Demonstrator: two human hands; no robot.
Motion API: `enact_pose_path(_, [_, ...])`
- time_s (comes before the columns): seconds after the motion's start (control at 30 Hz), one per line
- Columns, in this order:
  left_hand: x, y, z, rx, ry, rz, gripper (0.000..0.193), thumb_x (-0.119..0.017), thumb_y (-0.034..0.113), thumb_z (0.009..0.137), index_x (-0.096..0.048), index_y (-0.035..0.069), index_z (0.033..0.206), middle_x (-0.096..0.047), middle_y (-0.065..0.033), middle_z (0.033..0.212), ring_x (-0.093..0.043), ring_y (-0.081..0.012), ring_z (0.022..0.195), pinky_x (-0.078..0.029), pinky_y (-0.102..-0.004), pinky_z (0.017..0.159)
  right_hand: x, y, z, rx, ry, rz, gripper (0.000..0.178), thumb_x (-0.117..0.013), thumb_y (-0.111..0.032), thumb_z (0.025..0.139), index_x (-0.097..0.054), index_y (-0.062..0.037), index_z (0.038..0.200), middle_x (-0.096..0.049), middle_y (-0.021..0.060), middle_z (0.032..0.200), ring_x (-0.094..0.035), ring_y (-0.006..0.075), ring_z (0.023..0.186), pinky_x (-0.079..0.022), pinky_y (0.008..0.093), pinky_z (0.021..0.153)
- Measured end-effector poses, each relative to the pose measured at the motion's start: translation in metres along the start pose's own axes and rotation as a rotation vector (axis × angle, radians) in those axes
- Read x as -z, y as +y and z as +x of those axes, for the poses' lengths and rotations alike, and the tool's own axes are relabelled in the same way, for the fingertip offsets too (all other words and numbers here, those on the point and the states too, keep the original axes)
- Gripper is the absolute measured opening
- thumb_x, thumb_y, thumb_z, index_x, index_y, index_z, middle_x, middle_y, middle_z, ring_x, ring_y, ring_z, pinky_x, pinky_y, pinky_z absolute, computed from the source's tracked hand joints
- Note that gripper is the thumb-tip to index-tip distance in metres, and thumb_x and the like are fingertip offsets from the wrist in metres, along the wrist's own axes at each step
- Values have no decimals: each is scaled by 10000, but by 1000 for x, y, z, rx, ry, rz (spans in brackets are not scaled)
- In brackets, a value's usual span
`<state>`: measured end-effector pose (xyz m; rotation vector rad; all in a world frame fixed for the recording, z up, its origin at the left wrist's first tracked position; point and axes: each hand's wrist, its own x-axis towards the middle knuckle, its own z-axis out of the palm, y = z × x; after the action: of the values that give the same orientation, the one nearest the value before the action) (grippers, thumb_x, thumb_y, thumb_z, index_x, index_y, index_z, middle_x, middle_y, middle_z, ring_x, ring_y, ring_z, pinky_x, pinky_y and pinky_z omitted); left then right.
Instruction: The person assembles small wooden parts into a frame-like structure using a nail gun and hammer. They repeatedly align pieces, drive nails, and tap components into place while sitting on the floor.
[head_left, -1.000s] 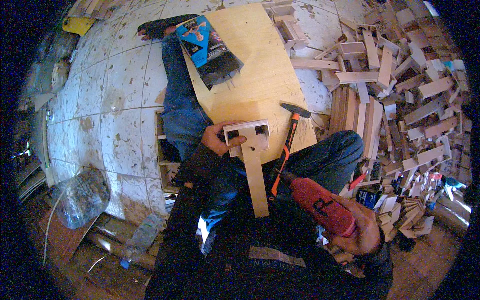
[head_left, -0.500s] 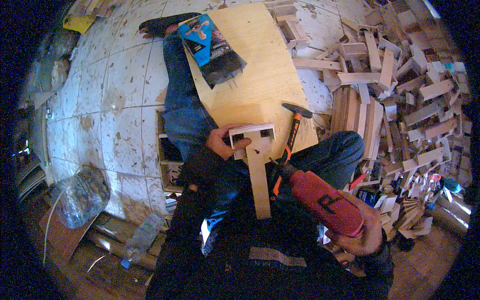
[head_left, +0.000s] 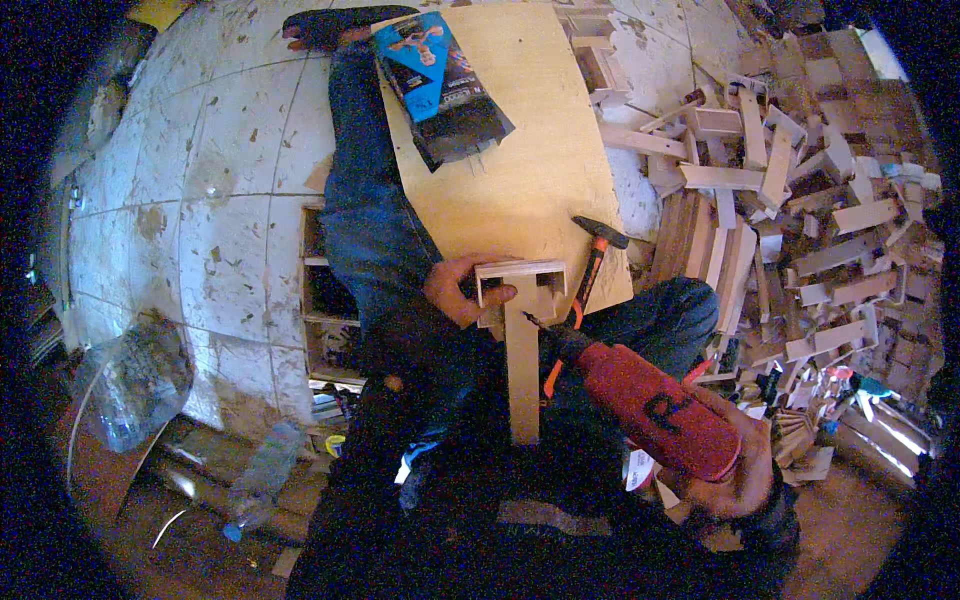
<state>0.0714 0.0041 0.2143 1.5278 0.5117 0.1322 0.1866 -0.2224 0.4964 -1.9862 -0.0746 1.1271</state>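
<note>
My left hand (head_left: 463,291) grips a small wooden assembly (head_left: 522,375): a long narrow strip joined to a shallow open frame at its far end. The thumb presses inside the frame. My right hand (head_left: 748,468) is closed around a red power drill (head_left: 660,408), which points left and away from me. Its bit tip meets the strip, or hovers just over it, close to the frame; I cannot tell which. A hammer (head_left: 592,268) with an orange and black handle lies on the plywood board (head_left: 535,170), partly behind the drill's dark chuck.
A blue and black packet (head_left: 432,85) rests on the board, with a few nails or screws beside its open end. Cut wooden pieces (head_left: 770,165) are heaped on the right. A plastic bottle (head_left: 268,470) and a clear plastic bag (head_left: 135,385) lie at the left.
The drill has moved slightly left, bringing its bit onto or right above the strip near the dark screw or hole seen earlier. The view has shifted a little.
</note>
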Motion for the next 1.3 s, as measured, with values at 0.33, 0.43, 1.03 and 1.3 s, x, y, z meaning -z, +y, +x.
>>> enact_pose_path(0.33, [-5, -5, 1, -58, 57, -64, 401, -783, 239, 751, -651, 89, 1098, -695, -102, 909, -665, -169, 773, -530, -299, 716, -7, -96, 29, 790, -566, -1508, 678, -741, -242, 589, -577, -91, 1230, -547, 292, 1153, -664, 342, 776, -558, 399, 625])
enact_pose_path(0.43, [-1, 0, 0, -29, 7, -54, 468, -799, 287, 726, -637, 94, 1121, -691, -105, 887, -669, -188, 771, -530, -308, 708, -23, -112, 35, 745, -567, -1466, 711, -776, -243, 600, -549, -64, 1250, -557, 283, 1117, -661, 359, 777, -558, 408, 651])
enact_pose_path(1.03, [9, 7, 1, -41, -51, -184, 348, -646, 234, 844, -614, 75, 1152, -667, -159, 990, -658, -274, 885, -507, -351, 792, -53, -100, 47, 705, -432, -1544, 739, -814, -275, 604, -526, -129, 1268, -601, 216, 1019, -639, 357, 832, -544, 420, 687])
enact_pose_path(1.3, [5, 0, 0, -35, -38, -247, 346, -619, 246, 874, -607, 41, 1152, -681, -114, 951, -647, -192, 867, -501, -326, 786, -10, -59, 42, 175, -263, -675, 621, -756, -181, 703, -497, 36, 1225, -625, 163, 1116, -624, 248, 1004, -501, 381, 882])
